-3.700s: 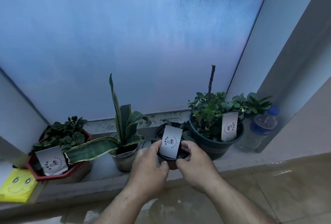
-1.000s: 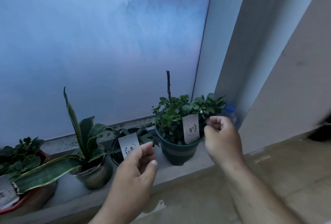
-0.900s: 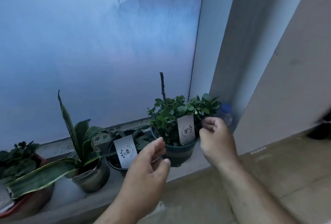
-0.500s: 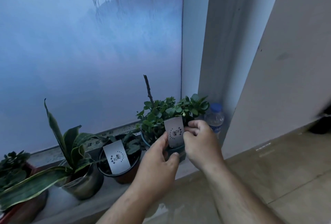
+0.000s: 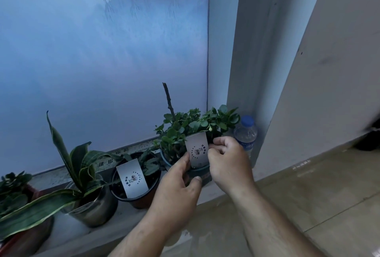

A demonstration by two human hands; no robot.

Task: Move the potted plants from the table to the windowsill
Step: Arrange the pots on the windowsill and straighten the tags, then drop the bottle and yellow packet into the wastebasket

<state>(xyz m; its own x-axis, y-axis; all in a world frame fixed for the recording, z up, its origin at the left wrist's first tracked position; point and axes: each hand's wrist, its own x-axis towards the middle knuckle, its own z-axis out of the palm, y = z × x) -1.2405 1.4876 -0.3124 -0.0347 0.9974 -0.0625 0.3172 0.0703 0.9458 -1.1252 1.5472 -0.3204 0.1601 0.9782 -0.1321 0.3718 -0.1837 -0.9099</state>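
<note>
Several potted plants stand in a row on the windowsill (image 5: 67,234). At the right end is a leafy plant in a dark blue pot (image 5: 200,171) with a bare stick rising from it. A white tag (image 5: 197,148) stands at its front. My left hand (image 5: 176,191) touches the tag's left edge and the pot's front. My right hand (image 5: 227,164) pinches the tag's right edge. Left of it sits a small brown pot (image 5: 137,197) with its own white tag, then a snake plant in a metal pot (image 5: 92,209), then a red pot (image 5: 22,236) at the far left edge.
A clear water bottle with a blue cap (image 5: 245,135) stands in the corner right of the blue pot, against the window frame (image 5: 246,51). Frosted glass (image 5: 102,61) rises behind the plants. A tiled surface (image 5: 308,195) lies below the sill on the right.
Both hands left the small brown pot's tag, moved right, and closed in on the tag of the blue pot. The view has swung to the right.
</note>
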